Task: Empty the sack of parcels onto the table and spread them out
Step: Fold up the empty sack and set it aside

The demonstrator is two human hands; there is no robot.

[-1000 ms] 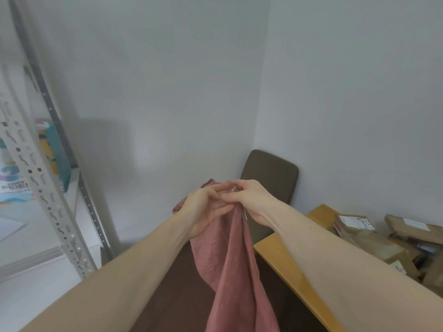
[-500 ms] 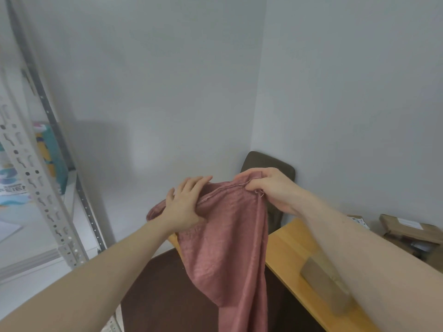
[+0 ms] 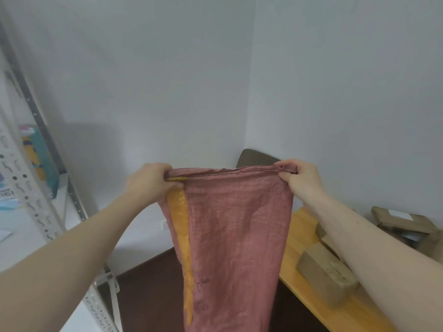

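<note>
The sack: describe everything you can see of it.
The sack is dusty pink, of coarse woven cloth, with a stitched hem along its top edge and an orange strip down its left side. It hangs limp and flat, stretched wide at the top, its lower end out of frame. The left hand and right hand grip its top corners. It hangs left of the table.

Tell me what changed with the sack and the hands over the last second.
The left hand and right hand moved apart from a bunched grip, stretching the pink sack's hemmed edge flat between them; a yellow strip now shows. Both hands went on gripping that edge; the parcels stayed on the table.
</note>
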